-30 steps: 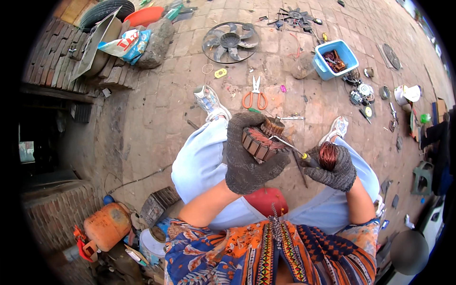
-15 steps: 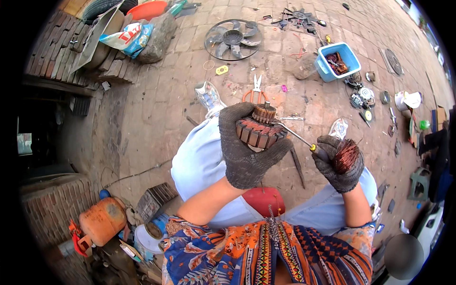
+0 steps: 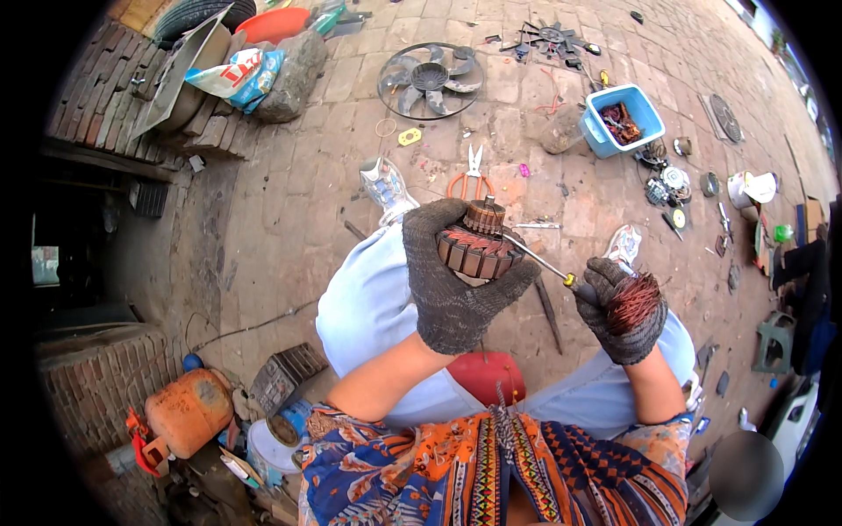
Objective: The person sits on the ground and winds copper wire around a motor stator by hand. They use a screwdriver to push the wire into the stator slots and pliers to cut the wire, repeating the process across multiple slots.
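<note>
Wrapped round a motor armature (image 3: 478, 252) is my left hand (image 3: 452, 294) in a dark knitted glove. The armature has a copper commutator and shaft pointing away from me, with copper windings between its dark core slots. My gloved right hand (image 3: 621, 311) grips a screwdriver (image 3: 539, 261) with a yellow collar. Its tip touches the windings just below the commutator. A bundle of reddish copper wire (image 3: 635, 305) sits at the back of the right hand; how it is held there is hidden.
Orange-handled shears (image 3: 472, 171) lie on the brick paving beyond the armature. A blue tub (image 3: 624, 120) holds copper scrap at the far right, with motor parts (image 3: 668, 184) nearby. A round fan (image 3: 430, 77) lies farther off. A red seat (image 3: 487, 377) shows between my legs.
My right hand has moved slightly down and left with the screwdriver, whose tip stays at the windings. The armature in my left hand has shifted slightly.
</note>
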The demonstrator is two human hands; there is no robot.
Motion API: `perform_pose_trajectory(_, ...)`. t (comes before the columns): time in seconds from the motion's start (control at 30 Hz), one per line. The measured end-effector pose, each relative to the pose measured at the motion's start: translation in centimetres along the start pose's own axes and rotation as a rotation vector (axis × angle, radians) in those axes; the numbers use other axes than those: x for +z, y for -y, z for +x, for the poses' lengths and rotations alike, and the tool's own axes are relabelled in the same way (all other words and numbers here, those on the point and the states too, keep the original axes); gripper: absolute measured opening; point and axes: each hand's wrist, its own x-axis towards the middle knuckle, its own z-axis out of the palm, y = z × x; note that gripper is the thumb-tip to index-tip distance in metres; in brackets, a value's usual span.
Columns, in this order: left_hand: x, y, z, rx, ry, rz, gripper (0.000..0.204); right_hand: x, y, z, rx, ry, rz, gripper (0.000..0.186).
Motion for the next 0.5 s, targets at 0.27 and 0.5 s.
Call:
perform_pose_trajectory(0.27,0.1,0.5,-0.7,-0.024,0.049,-0.069,0.072,-0.3,0.8,1.1,0.006,0.056,0.149,0.028)
perform_pose_trajectory(0.5,-0.1,1.1,-1.5,-0.054,0.058,-0.094,0.07,-1.7,2.4,2.0,0.013,0.036,0.321,0.022)
